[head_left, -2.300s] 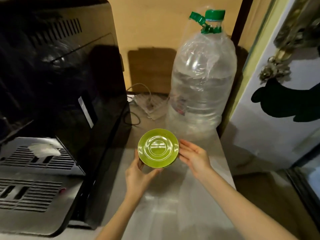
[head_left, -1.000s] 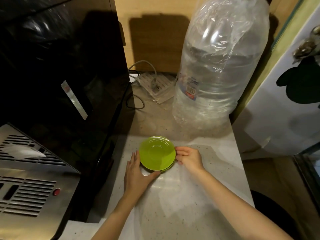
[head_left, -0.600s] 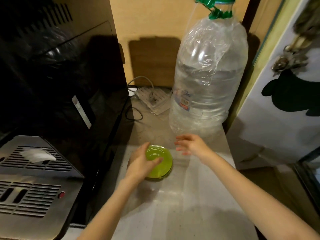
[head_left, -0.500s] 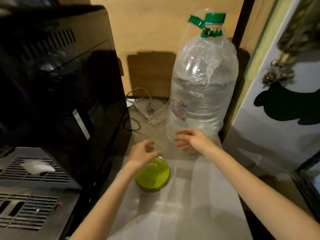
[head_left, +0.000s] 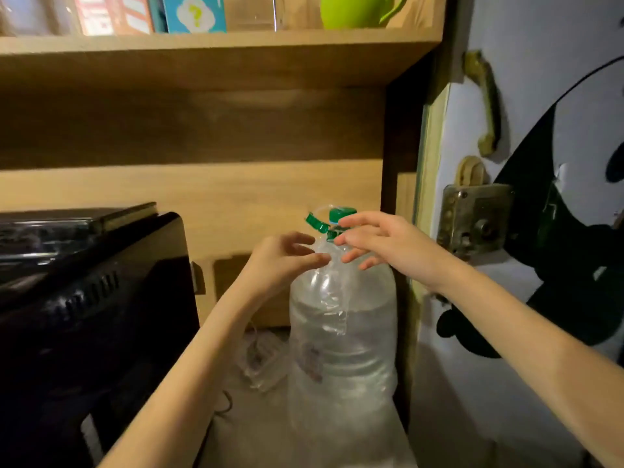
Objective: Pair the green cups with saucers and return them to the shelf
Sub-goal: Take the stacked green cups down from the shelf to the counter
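A bottle (head_left: 342, 336) was placed on the counter (head_left: 304, 444), with an appliance (head_left: 91, 315) at nine o'clock. A cup (head_left: 354, 10) was kept on the shelf (head_left: 216, 45) at twelve o'clock.

Shelf (head_left: 216, 42): green cup (head_left: 358, 10), boxes (head_left: 152, 13). Counter (head_left: 243, 430): bottle (head_left: 341, 349).

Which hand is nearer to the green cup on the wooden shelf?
Right. The right hand is below the green cup, almost under it; the left hand is lower and further left.
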The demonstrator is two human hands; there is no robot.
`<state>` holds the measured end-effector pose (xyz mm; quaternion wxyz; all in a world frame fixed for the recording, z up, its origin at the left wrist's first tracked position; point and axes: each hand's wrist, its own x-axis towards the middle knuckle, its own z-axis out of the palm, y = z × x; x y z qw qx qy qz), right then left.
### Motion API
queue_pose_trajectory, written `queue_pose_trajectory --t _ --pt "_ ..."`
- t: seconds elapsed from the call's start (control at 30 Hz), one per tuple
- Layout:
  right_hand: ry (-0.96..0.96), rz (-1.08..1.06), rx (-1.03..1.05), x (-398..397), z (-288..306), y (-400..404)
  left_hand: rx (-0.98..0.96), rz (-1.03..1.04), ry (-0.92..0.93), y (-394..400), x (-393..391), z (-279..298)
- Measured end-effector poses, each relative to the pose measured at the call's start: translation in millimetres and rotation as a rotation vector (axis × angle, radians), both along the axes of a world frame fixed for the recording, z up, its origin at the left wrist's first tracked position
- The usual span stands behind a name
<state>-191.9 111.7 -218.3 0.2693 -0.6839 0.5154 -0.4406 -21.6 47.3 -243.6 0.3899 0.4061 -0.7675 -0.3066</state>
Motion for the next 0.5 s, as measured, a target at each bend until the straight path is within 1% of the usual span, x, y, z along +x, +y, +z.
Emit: queue_pose_trajectory --t 0.1,0.2,0.33,0.5 --pt "0.073 -0.034 -0.113 -7 34 0 -0.107 -0.035 -0.008 -2 -13 39" --pt "0.117 -0.068 -0.221 -16 65 -1 -0.23 -0.017 0.016 -3 -24 80" --pt "0.165 -0.11 -0.35 -28 108 -6 -0.41 -0.001 -0.008 -1 -33 129" --pt "0.226 -0.177 -0.486 -48 160 -12 -0.489 -0.008 0.029 -10 -35 189"
